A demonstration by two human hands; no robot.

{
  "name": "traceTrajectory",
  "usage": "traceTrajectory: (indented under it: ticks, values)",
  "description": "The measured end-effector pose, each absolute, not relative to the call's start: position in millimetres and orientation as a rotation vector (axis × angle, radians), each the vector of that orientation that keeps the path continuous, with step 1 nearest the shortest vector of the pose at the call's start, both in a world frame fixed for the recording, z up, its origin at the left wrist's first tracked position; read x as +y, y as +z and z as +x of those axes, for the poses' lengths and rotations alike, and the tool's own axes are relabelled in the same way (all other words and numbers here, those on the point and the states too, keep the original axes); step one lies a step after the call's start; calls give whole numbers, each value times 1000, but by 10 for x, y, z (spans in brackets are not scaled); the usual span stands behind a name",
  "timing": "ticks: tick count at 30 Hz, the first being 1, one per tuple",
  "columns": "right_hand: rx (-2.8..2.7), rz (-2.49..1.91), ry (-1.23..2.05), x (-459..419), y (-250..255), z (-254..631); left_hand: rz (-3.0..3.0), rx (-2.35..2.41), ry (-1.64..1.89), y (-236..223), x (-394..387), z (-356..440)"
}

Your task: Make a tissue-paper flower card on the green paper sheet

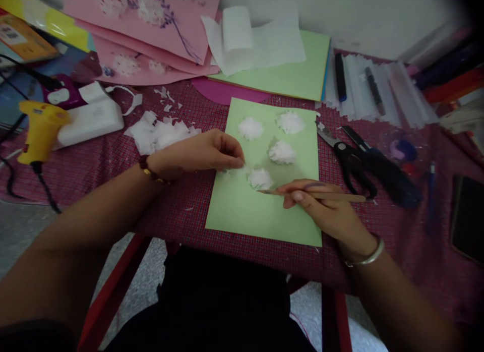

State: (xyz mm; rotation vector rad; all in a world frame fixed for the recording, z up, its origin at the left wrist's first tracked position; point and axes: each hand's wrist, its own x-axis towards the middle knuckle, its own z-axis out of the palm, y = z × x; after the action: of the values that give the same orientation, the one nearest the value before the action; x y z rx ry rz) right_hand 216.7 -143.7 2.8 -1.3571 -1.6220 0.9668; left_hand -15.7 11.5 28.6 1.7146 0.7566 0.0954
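Note:
A light green sheet (260, 211) lies on the red checked tablecloth (181, 211) in front of me. Several white fluffy tissue tufts sit on it; the nearest one (260, 178) lies between my hands. My left hand (200, 153) rests at the sheet's left edge, fingertips pinched together on a small bit of white tissue. My right hand (325, 211) grips a thin wooden stick (313, 194) that lies level, its tip touching the nearest tuft.
Black scissors (353, 163) lie right of the sheet. A yellow glue gun (40, 132) and a white box (91, 121) sit at the left, with torn white tissue scraps (159, 132) beside them. Pink sheets (151, 34), a green sheet (295, 69) and markers (340, 77) lie at the back.

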Motion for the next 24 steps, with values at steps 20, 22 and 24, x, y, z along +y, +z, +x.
traceTrajectory:
  ticks: [20, 22, 24]
  values:
    - [-1579, -1373, 934, -1458, 47, 2128, 1781, 642, -55, 275, -41, -125]
    - [-1598, -1376, 903, -1449, 54, 2119, 1759, 650, -55, 267, -56, -104]
    - [-1600, -1371, 871, -1439, 60, 2112, 1749, 647, -68, 253, -64, -89]
